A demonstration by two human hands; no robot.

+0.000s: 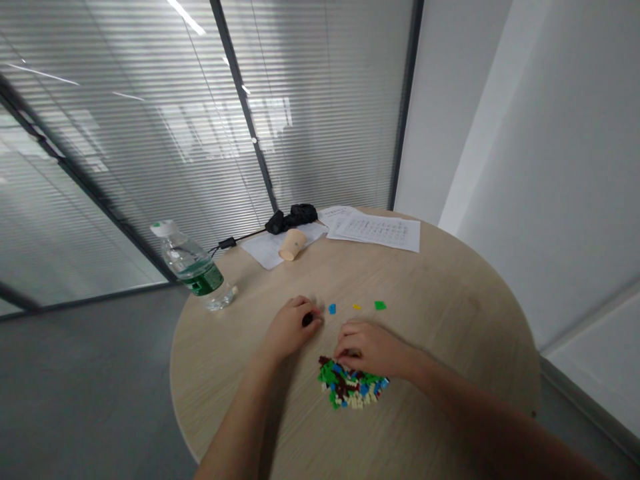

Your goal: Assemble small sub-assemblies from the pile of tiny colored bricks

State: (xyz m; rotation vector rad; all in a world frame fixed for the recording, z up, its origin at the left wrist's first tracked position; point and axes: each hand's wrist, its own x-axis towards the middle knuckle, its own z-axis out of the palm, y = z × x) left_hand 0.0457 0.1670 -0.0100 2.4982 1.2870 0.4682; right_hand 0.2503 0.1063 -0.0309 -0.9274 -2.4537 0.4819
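On the round table (450, 313): loose pile of toy bricks (346, 387) near the person's edge; brown, green, blue, cream, a little red. Mixed, overlapping.
Set apart beyond the pile: blue piece (333, 309), yellow piece (357, 307), green piece (380, 305), spaced in a loose row, not touching each other.
Left hand (293, 328): left of the blue piece, fingers curled, thumb and forefinger close together. Reddish spot at the tips; could be a brick, can't tell.
Right hand (369, 348): over the pile's far edge, fingers bent, tips down at the bricks. Gap looks narrow; whether a brick is pinched, can't tell.
Brick feel: likely hard plastic, very light, stiff; shouldn't dent or break under a fingertip squeeze. Smooth faces probably a bit slippery.
Brick grip: thumb and forefinger on two opposite side walls, light pressure. Flat green piece looks thin, so best taken by its edges.
Pile behaviour: pieces probably slide over each other; picking from the rim should disturb fewer than digging into the middle.
Far side: paper cup (293, 245) tipped over on papers, more printed sheets (383, 233) beside it; bottle (203, 277) at left, well apart from the bricks.
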